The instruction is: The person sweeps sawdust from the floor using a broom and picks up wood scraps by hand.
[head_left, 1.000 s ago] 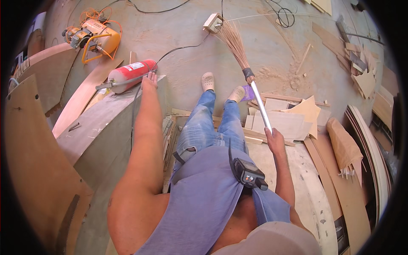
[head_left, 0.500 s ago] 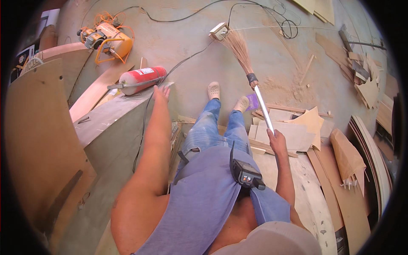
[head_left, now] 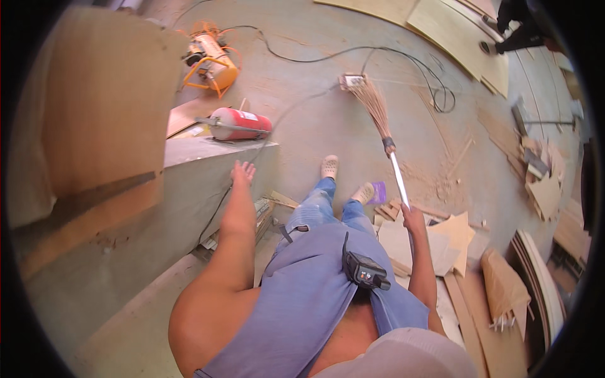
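Broom (head_left: pixel 389 146): slanted away from the body, silver handle toward the person, brown bristles fanned out at the far end above the dusty floor (head_left: pixel 305 116).
Right hand (head_left: pixel 413 220): fingers curled around the handle; how the fingertips met could not be told.
Left hand (head_left: pixel 243 171): fingers loosely spread, seen against the side of the grey ledge (head_left: pixel 201 183); whether it touched the ledge could not be told.
Ledge edge: ran along the left to a far corner, near which the red fire extinguisher (head_left: pixel 242 124) lay on its side.
Floor room: an open stretch reached ahead of the pale clogs (head_left: pixel 329 166), between the ledge and the wood scraps (head_left: pixel 416 242) at right; a black cable (head_left: pixel 302 60) curved across it farther out, and sawdust (head_left: pixel 435 183) lay to the right of the broom.
Bristle tips: overlapped a small pale box (head_left: pixel 353 80), so contact was unclear.
Tan board (head_left: pixel 113 107): blurred, covering part of the ledge at left.
Other person (head_left: pixel 520 25): dark-clothed, cut off by the upper right rim.
Labels: a white patch on the extinguisher, its print too blurred to read; small light marks on the black device (head_left: pixel 365 271) at the waist.
Purple wrapper (head_left: pixel 379 193): just beside the right clog, its markings indistinct.
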Demonstrator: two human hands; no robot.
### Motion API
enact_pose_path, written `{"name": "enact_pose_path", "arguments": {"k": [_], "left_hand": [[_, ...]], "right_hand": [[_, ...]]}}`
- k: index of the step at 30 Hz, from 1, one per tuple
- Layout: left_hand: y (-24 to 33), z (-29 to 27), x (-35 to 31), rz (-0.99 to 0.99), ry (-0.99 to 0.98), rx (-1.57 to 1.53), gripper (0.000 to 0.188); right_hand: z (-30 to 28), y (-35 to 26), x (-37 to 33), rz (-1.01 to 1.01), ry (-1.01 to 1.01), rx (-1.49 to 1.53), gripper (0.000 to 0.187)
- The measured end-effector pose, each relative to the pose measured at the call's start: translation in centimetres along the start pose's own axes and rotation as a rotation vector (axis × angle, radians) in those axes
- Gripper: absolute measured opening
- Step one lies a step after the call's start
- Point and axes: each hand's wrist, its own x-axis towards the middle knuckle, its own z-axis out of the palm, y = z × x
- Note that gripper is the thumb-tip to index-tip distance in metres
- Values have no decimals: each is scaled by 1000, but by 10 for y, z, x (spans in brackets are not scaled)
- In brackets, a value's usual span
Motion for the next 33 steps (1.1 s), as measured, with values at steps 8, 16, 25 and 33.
{"name": "enact_pose_path", "arguments": {"k": [8, 16, 25, 33], "left_hand": [[-50, 18, -72, 128, -367, 857, 40], [-96, -9, -91, 127, -443, 977, 33], [-95, -46, -89, -15, -384, 971, 41], [-93, -4, -140, 230, -507, 1097, 23]], "right_hand": [[23, 46, 26, -164, 109, 10, 56], [26, 73, -25, -153, 133, -120, 59], [-7, 99, -160, -59, 33, -317, 58], [55, 97, -33, -93, -105, -397, 44]]}}
